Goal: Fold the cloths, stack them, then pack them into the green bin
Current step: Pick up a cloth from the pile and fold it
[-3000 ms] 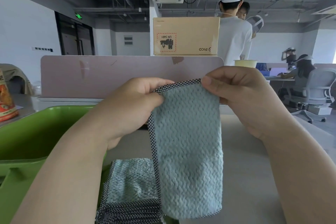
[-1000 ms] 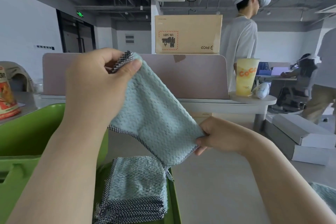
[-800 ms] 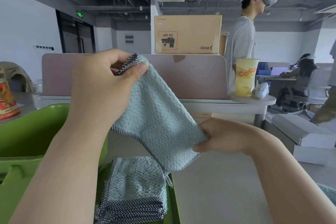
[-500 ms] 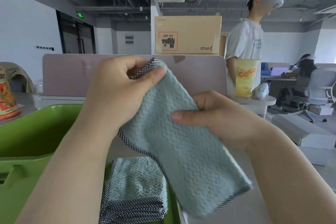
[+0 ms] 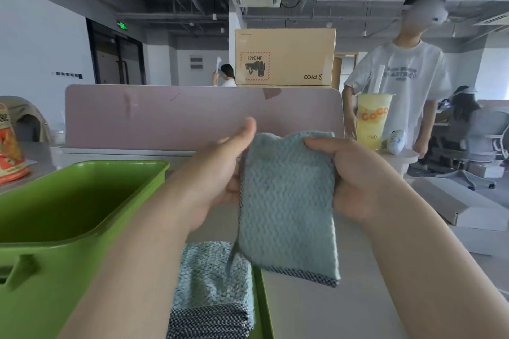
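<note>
We held the folded teal waffle-weave cloth [image 5: 286, 201] up in the air over the grey table [image 5: 330, 311]. It hung above the stack of folded cloths [image 5: 212, 278], which lay just beside the green bin [image 5: 121, 165]. We judged the cloth light, soft and floppy, with a grippy texture and nothing fragile about it. It would probably sag if taken mid-panel, so the top corners or the side edges looked best. Our left hand [image 5: 217, 173] gripped the upper left edge, thumb up at the front, fingers hidden behind. Our right hand [image 5: 355, 176] pinched the upper right corner, thumb on the front face. Both hands were closed narrow on the fabric, and the checkered hem hung at the bottom.
</note>
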Available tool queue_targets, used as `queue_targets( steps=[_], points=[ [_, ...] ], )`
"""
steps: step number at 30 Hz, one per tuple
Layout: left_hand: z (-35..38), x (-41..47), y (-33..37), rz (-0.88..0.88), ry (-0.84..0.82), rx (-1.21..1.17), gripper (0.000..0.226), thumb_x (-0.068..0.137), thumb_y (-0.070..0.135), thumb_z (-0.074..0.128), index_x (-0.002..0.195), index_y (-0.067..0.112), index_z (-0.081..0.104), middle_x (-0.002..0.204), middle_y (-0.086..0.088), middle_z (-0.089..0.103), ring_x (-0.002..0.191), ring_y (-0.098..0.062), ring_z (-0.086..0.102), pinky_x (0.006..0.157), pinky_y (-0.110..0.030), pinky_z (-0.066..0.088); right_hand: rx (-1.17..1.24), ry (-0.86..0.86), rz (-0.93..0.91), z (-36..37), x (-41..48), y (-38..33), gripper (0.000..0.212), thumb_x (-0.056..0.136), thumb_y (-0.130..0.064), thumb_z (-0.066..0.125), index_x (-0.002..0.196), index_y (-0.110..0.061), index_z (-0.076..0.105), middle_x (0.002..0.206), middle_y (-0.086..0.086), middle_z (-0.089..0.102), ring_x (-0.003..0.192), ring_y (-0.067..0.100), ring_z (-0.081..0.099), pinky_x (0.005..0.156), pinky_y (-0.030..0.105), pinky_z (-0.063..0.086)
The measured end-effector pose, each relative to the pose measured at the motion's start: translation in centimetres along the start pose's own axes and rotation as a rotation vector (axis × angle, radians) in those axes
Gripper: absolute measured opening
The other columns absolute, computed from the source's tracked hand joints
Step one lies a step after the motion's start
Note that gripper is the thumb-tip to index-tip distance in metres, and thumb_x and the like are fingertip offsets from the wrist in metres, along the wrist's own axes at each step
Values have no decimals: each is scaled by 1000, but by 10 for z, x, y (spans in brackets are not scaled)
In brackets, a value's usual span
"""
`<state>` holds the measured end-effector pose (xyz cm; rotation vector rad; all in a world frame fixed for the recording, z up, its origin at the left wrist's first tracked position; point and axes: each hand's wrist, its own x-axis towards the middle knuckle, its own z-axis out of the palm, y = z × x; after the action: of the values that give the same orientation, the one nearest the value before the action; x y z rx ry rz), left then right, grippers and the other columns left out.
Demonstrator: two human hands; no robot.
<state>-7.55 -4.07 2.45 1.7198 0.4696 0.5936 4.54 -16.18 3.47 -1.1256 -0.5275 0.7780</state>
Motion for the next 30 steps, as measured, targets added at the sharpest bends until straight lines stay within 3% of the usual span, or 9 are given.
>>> queue_targets(
  steps=[3, 7, 10, 12, 16, 19, 25, 27, 30],
  points=[
    [-1, 0, 1, 140, 203, 101, 45, 80, 47, 68, 122, 39, 56, 109, 7, 66, 95, -8, 62, 76, -27, 47, -42, -76, 0, -1, 0, 0, 21, 92, -13, 53, 102, -6, 70, 91, 9, 75, 79, 22, 70, 77, 35, 54],
    [-6, -1, 0, 232, 329, 84, 36, 77, 42, 70, 112, 46, 59, 99, 4, 70, 97, -16, 65, 91, -42, 49, -140, -52, -32, -6, -1, 0, 15, 91, -8, 56, 101, -3, 66, 91, 11, 70, 67, 18, 65, 55, 26, 58],
    [-6, -4, 3, 298, 367, 40, 13, 82, 36, 68, 96, 37, 68, 95, 4, 70, 91, -16, 65, 81, -35, 50, -157, 4, -114, -9, -1, -3, 8, 91, -7, 57, 88, -5, 65, 68, 7, 68, 49, 14, 63, 44, 23, 53],
    [-5, -6, 5, 331, 397, 39, 6, 86, 32, 65, 87, 32, 71, 89, 10, 68, 86, -9, 63, 71, -28, 45, -78, 14, -194, -11, -1, -6, 8, 92, -7, 56, 90, -9, 64, 61, 4, 68, 48, 13, 64, 48, 26, 57],
    [-5, -9, 8, 376, 441, 33, 9, 87, 32, 64, 83, 33, 72, 91, 12, 70, 85, -1, 61, 70, -22, 43, -81, -105, -290, -14, -5, -14, 10, 84, -7, 62, 90, -9, 70, 79, 7, 72, 67, 17, 68, 69, 30, 59],
    [-8, -11, 9, 403, 430, 61, 7, 86, 30, 66, 84, 34, 72, 91, 12, 71, 87, -2, 63, 72, -21, 44, -190, -159, -369, -18, -8, -17, 34, 62, -9, 69, 96, -8, 70, 87, 8, 75, 79, 16, 72, 75, 27, 60],
    [-11, -11, 10, 490, 436, 281, 22, 78, 23, 74, 89, 42, 68, 90, 17, 68, 91, -3, 65, 85, -29, 51, -634, 110, -641, -19, -5, -12, 29, 75, -3, 75, 90, -27, 71, 99, 20, 71, 94, 31, 69, 89, 37, 56],
    [-10, -11, 11, 504, 470, 345, 23, 78, 25, 75, 93, 42, 68, 90, 17, 68, 89, -3, 65, 85, -29, 51, -692, 143, -693, -18, -3, -11, 28, 78, -6, 74, 89, -32, 70, 93, 16, 71, 87, 30, 68, 84, 28, 56],
    [-10, -12, 12, 513, 518, 406, 25, 77, 26, 75, 100, 35, 71, 88, 15, 68, 83, -3, 65, 76, -24, 50, -749, 166, -726, -18, -3, -12, 26, 82, -8, 71, 96, -29, 71, 78, -5, 67, 67, 7, 63, 61, 3, 46]
  ],
)
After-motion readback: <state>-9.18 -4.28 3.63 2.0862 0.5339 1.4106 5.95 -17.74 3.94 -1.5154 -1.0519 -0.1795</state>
